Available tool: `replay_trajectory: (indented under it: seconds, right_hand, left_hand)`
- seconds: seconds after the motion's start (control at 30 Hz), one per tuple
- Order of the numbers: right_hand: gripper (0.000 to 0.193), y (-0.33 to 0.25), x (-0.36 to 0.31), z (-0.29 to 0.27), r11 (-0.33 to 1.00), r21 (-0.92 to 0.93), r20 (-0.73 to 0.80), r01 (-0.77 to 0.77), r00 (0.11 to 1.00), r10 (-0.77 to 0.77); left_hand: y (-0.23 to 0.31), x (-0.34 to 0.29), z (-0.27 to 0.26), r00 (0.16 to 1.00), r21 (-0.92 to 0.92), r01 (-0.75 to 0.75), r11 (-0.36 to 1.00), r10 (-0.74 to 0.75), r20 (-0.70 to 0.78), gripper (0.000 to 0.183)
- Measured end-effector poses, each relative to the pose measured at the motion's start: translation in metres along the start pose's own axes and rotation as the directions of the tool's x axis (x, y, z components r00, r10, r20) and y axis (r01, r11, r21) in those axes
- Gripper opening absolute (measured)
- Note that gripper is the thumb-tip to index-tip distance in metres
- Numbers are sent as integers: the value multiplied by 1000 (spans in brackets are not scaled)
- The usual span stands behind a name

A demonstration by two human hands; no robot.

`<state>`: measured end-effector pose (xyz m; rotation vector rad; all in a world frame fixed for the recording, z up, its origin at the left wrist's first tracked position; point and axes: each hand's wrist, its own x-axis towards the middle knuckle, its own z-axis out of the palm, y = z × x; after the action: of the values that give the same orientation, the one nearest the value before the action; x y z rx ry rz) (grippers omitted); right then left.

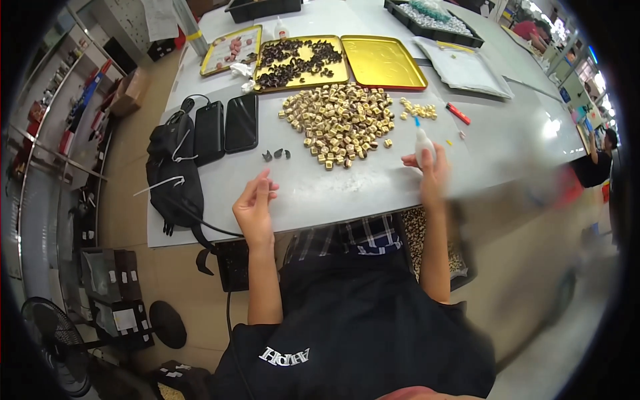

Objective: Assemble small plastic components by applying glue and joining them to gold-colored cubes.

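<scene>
My right hand (433, 175) is wrapped round a small white squeeze bottle (423, 143) with a blue tip, which it holds upright over the table. My left hand (255, 203) is raised near the table's front edge, thumb and fingers pinched together; anything between them is too small to make out. Just beyond it lie a few small dark pieces (277, 155). Between and beyond my hands spreads a heap of small gold-coloured cubes (347, 120), some with dark sides. A smaller cluster of pale yellow pieces (419, 109) lies past the bottle.
Behind the heap are a tray of dark pieces (261, 61), a bare gold tray (385, 61) and a tray of pinkish pieces (215, 51). A phone (241, 124) and black bag (175, 170) lie left. A red marker-like stick (458, 113) and plastic bag (463, 69) lie right.
</scene>
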<state>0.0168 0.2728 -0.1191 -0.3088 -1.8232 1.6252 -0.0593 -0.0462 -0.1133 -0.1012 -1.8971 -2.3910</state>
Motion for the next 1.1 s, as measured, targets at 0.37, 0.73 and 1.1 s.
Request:
replay_trajectory:
  seconds: [0.37, 0.73, 1.1]
  right_hand:
    - [37, -12, -11, -3, 990, 38, -98, -132, 986, 135]
    - [51, -17, -48, 60, 710, 645, -6, -283, 927, 375]
    - [57, -28, -52, 62, 836, 461, 81, -299, 952, 296]
  left_hand:
    - [9, -26, 50, 897, -149, 201, 968, -120, 426, 29]
    - [2, -21, 60, 902, -67, 112, 991, -74, 426, 28]
    - [-2, -18, 64, 884, 128, -172, 977, 95, 458, 36]
